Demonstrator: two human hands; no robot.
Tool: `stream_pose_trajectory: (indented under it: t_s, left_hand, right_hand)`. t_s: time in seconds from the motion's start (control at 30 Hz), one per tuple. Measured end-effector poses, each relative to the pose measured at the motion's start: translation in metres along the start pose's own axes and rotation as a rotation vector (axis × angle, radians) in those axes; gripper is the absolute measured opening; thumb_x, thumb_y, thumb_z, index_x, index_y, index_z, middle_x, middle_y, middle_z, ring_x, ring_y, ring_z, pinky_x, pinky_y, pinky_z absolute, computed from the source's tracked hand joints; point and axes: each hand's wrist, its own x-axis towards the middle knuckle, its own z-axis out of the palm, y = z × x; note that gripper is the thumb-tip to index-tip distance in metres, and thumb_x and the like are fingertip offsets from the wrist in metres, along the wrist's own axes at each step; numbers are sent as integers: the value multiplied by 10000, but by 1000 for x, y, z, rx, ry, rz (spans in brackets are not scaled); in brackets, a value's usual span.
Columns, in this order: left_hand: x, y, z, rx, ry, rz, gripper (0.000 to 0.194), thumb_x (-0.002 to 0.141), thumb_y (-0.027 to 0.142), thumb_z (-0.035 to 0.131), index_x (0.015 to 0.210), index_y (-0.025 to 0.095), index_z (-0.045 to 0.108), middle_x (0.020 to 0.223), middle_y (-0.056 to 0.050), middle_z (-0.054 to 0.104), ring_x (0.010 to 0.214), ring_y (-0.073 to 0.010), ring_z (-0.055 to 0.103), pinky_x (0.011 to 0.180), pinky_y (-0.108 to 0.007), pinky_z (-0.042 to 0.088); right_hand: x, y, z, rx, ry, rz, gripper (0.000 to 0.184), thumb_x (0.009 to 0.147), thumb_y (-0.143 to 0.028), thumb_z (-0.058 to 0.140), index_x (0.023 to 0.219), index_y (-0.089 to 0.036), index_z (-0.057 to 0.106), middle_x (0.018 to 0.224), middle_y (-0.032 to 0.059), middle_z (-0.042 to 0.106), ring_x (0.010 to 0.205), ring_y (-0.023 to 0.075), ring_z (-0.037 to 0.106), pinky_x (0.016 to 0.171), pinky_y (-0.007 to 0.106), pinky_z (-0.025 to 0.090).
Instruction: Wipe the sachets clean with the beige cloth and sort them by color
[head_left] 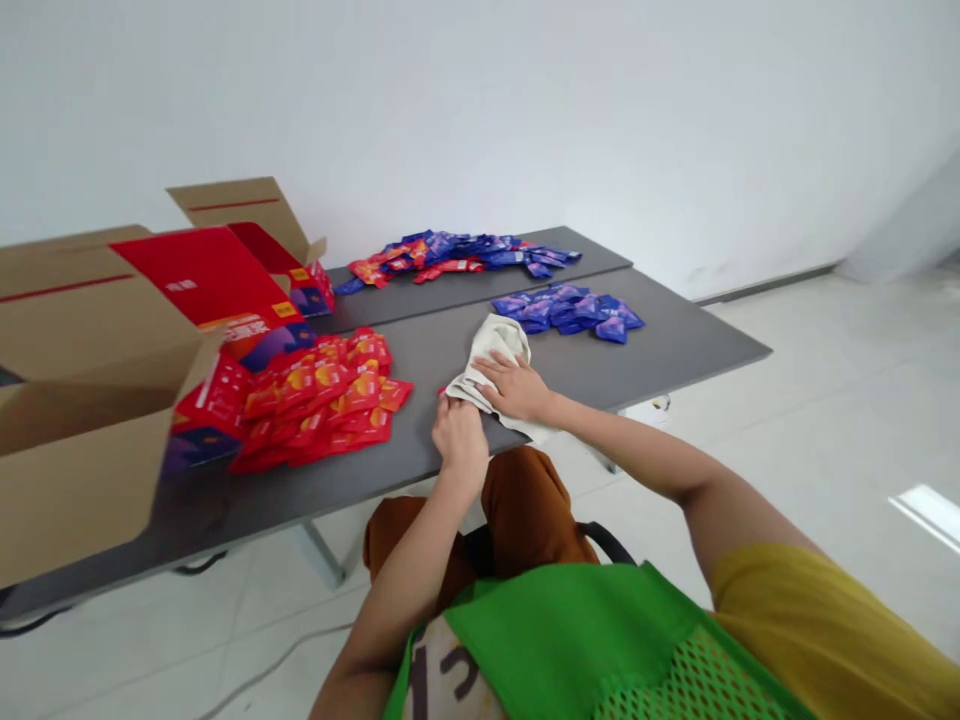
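Observation:
A pale cloth point(491, 338) lies crumpled near the table's front edge, one corner hanging over it. My right hand point(516, 388) rests flat on the cloth with its fingers spread. Close beside it, my left hand point(460, 436) has its fingers curled at the cloth's left edge. A sliver of a red packet point(442, 391) shows at those fingertips; the cloth and the hand hide the rest of it. Left of my hands is a pile of red packets point(330, 395). Several blue-purple packets point(574, 310) lie beyond the cloth to the right.
A mixed row of blue and red packets point(457, 255) runs along the back of the grey table point(675, 330). On the left stand an open cardboard carton point(82, 480) and a red and blue printed box point(202, 275). A white wall point(525, 120) rises behind.

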Motion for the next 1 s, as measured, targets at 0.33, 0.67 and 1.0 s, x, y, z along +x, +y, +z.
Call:
stream_pose_trajectory:
  t_s: [0.33,0.67,1.0]
  left_hand:
    - [-10,-11,3,-130,137,-192,690,897,205,454,1510,35,186,1016,-192,702,878,-272,690,729,-351,522]
    - [-3,-31,-12,-232,144,-261,866,869,368,519,1523,25,68,988,-186,711,917,-310,679,761,-381,491]
    - [15,-60,2,-433,120,9,845,722,268,706,1453,124,307,1026,-62,704,1016,-233,612,910,-344,443]
  right_hand:
    - [-9,-8,-10,-25,-68,-136,667,979,-570,274,1519,-178,291,1540,86,340,1459,271,203,1170,538,31]
    - [10,-6,-12,160,-205,-426,535,1027,-447,159,1521,-282,280,1562,-9,300,1483,176,68,1188,445,18]
    - [-11,8,-14,87,-137,-300,557,1022,-417,219,1538,-206,221,1578,63,248,1475,217,142,1174,489,8]
